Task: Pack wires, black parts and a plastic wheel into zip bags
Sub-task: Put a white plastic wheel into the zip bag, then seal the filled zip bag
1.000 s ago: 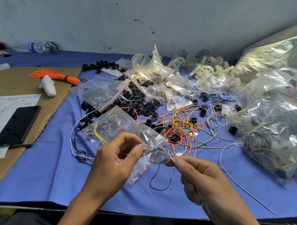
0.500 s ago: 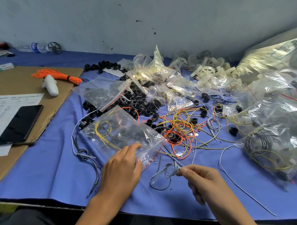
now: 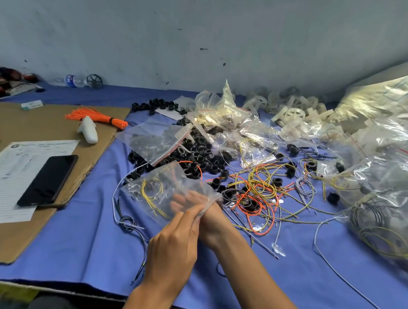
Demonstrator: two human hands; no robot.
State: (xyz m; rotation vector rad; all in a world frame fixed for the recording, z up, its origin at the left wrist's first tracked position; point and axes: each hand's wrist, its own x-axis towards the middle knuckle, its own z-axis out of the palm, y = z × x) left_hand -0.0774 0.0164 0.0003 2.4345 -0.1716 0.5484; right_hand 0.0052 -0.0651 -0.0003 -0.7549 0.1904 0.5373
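A clear zip bag with yellow wires inside lies tilted on the blue cloth in front of me. My left hand pinches the edge of its mouth. My right hand is pushed into the bag, its fingers showing blurred through the plastic; the grey wire coil it carried is not visible. Behind lie a pile of black parts, a tangle of orange, yellow and grey wires, and white plastic wheels at the back.
Empty zip bags lie on the black parts. Filled bags crowd the right side. On the left, a cardboard sheet carries a phone, paper, an orange wire bundle and a white handle. A dark wire bundle lies near the bag.
My right hand, which pinched a grey wire coil beside the bag, has moved left into the bag's mouth. My left hand shifted from lying on the bag to pinching its mouth edge.
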